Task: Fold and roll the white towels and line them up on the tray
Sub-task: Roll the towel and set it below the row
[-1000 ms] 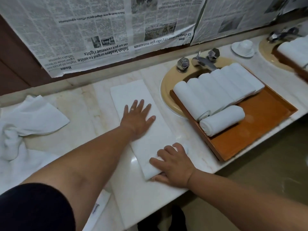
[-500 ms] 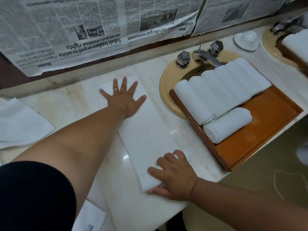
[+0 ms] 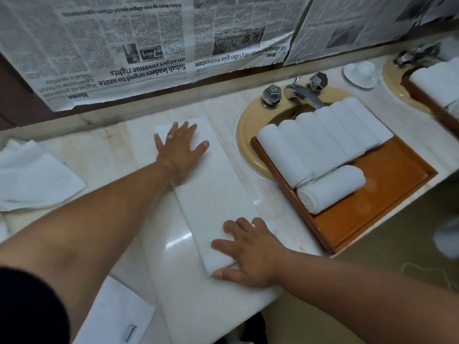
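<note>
A white towel [image 3: 216, 192], folded into a long narrow strip, lies flat on the marble counter. My left hand [image 3: 180, 147] presses its far end with fingers spread. My right hand [image 3: 250, 252] rests flat on its near end, thumb along the edge. To the right, a wooden tray [image 3: 387, 194] sits over the sink, carrying a row of several rolled white towels [image 3: 320, 142] and one more roll [image 3: 330, 188] lying crosswise in front of them.
Loose unfolded white towels [image 3: 34, 175] lie at the left, and another white cloth [image 3: 116, 316] hangs at the counter's near edge. A tap with two knobs [image 3: 295, 91] stands behind the tray. A white cup on a saucer [image 3: 362, 72] and a second tray with towels [image 3: 439, 83] are far right.
My left hand slid along the towel from its middle to its far end, flattening it. My right hand stayed on the near end.
</note>
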